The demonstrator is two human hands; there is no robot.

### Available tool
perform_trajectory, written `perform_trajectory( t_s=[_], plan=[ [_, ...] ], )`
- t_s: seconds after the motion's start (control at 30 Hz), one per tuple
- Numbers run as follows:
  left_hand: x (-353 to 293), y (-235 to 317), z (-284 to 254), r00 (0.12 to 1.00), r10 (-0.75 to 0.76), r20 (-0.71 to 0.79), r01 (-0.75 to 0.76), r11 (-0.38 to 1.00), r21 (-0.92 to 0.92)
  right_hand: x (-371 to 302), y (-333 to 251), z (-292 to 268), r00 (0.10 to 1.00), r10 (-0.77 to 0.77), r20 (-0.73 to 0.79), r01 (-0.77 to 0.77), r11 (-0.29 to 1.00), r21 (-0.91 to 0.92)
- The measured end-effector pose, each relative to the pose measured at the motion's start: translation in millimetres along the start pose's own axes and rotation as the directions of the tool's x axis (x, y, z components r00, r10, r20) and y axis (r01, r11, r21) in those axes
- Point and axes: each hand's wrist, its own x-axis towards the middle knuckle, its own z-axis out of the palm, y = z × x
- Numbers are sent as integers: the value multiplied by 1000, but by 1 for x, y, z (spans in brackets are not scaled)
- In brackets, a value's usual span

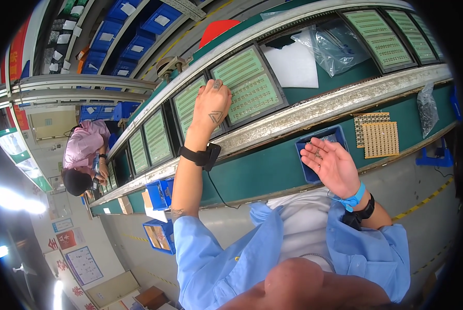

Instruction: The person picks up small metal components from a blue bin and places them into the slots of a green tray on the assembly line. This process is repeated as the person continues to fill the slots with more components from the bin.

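Observation:
My left hand [213, 103] is closed, knuckles up, over the gap between two green circuit board panels in dark frames. Its fingertips are hidden, so what they pinch cannot be made out. One panel [248, 88] lies just right of it, and another [186, 106] is partly covered by it. Palm up and slightly cupped, my right hand [335, 168] carries a few small metal parts [318, 153] on its fingers. Beneath that hand stands a blue bin [305, 174], with a clear bag partly visible inside.
A rail [314, 106] edges the conveyor line of framed panels. Clear plastic bags [335, 49] and a white sheet [292, 64] lie beyond it. Tan perforated boards [380, 139] rest at right. A co-worker in pink [86, 144] bends over the line at far left.

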Motion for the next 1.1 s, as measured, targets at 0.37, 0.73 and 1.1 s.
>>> perform_trajectory(
  t_s=[0.37, 0.73, 1.1],
  plan=[
    [8, -4, 6, 999, -30, -18, 29, 997, -67, 0, -3, -12, 994, -33, 105, 24, 996, 85],
    [-31, 178, -51, 895, 391, -213, -436, 868, -236, 17, 6, -6, 983, 101, 150, -90, 993, -80],
    [-16, 198, -33, 873, 455, -174, -484, 850, -208, 16, 2, -8, 973, 76, 216, -63, 996, -64]
  ],
)
